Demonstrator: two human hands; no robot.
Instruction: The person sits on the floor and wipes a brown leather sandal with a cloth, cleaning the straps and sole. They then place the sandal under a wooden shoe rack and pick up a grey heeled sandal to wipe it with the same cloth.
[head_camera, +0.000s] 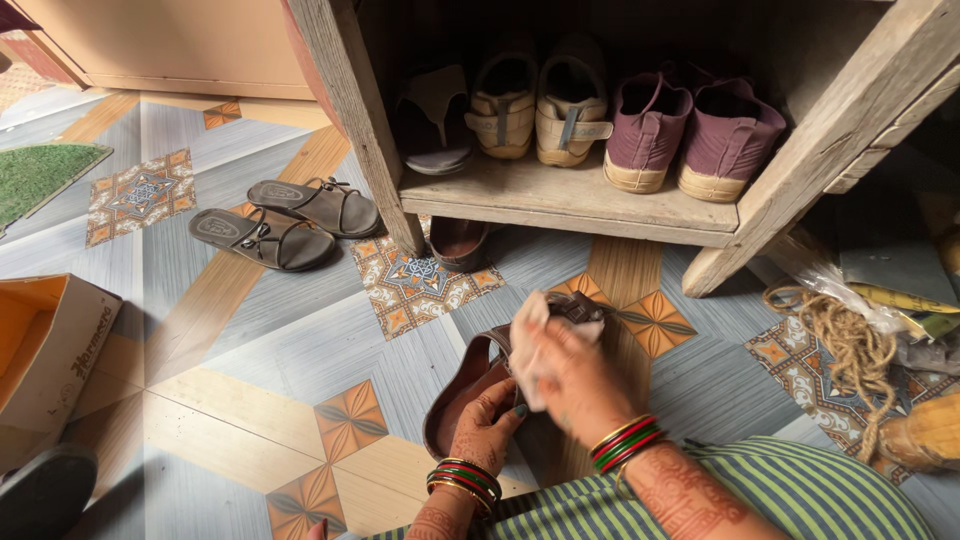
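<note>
Low over the patterned tile floor, in front of the weathered wooden shoe shelf: 1 brown leather sandal. Left hand in a closed grip on its heel edge. Right hand, blurred, pressing a pale crumpled cloth onto the strap, grip pinching the cloth. Risks, as judged: a thin heel hold, so a hard wipe could twist the sandal loose; cloth snagging on the strap.

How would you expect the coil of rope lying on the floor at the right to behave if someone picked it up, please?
The coil of rope looks like coarse, fuzzy fibre in loose loops, so it would probably sag and unwind rather than keep its shape. Its rough surface suggests an easy, non-slip grip. One strand trails down the floor, so it would likely drag behind.
</note>
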